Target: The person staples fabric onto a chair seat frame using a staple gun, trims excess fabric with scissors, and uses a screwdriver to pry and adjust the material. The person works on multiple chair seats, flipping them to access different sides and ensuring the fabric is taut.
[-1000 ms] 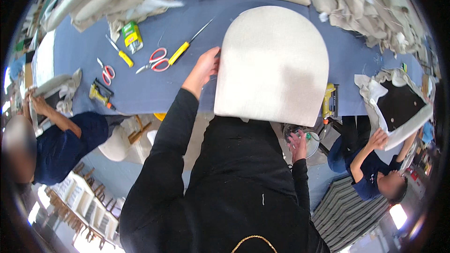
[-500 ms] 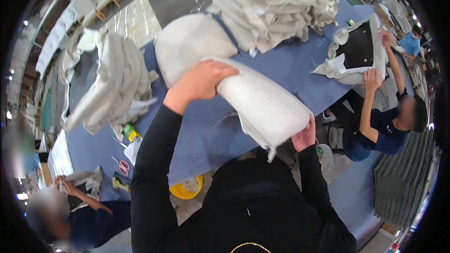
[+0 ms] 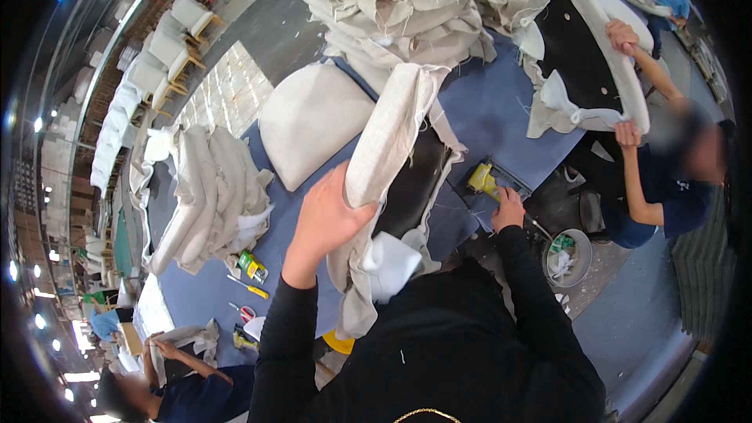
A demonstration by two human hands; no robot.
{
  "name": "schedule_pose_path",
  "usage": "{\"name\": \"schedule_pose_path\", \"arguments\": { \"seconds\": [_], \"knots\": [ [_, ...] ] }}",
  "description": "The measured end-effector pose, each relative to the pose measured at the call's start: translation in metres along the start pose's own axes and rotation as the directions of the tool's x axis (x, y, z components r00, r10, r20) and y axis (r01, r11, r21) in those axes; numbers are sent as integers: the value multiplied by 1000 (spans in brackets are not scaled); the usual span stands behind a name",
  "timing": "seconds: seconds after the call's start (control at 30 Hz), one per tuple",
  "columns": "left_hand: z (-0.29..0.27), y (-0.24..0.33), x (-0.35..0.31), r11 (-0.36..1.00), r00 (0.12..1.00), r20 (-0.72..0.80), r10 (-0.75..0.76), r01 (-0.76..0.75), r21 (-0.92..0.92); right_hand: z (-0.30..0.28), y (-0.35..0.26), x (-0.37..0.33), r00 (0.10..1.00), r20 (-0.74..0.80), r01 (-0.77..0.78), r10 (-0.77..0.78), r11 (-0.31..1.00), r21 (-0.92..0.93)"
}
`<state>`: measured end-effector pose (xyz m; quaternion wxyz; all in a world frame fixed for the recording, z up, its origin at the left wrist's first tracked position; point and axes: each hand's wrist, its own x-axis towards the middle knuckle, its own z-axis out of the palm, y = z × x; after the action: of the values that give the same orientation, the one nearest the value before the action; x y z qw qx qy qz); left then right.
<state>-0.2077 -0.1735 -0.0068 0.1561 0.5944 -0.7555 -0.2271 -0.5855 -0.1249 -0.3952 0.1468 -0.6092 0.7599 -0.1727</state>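
Note:
My left hand [image 3: 333, 219] is closed on the rim of a beige fabric-covered chair panel [image 3: 392, 129]. The panel stands tilted, its dark backing and loose fabric edges facing right, with a white padding flap hanging at its lower end. To the right, my right hand [image 3: 507, 210] has its fingers curled on a yellow and black staple gun [image 3: 484, 179], which lies at the edge of the blue-covered table [image 3: 501, 106]. Beyond my left hand, a rounded beige cushion [image 3: 313, 121] lies flat on the table.
A tall pile of beige covers [image 3: 392, 8] stands at the far side, more covered panels [image 3: 207, 196] at left. Scissors [image 3: 247, 313] and a yellow-handled screwdriver [image 3: 254, 290] lie nearby. Co-workers handle panels at right [image 3: 583, 55] and lower left. A bucket [image 3: 568, 258] stands right.
The panel has turned from smooth side up to upright, showing its dark backing. My right hand has left it and moved onto the staple gun. The right co-worker's panel appears nearer.

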Motion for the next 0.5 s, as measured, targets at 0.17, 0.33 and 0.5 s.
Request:
{"name": "schedule_pose_path", "arguments": {
  "seconds": [0.17,0.33,0.5],
  "knots": [
    [-4,-7,28,985,990,76,117,-106,-133,6,15,38,980,185,83,-76,996,-30],
    [-8,-11,60,978,984,96,149,-132,-160,-64,-34,77,931,365,-74,13,985,154],
    [-14,-29,113,870,962,205,-179,252,-424,-174,-136,43,835,440,-320,-330,358,877]
  ]
}}
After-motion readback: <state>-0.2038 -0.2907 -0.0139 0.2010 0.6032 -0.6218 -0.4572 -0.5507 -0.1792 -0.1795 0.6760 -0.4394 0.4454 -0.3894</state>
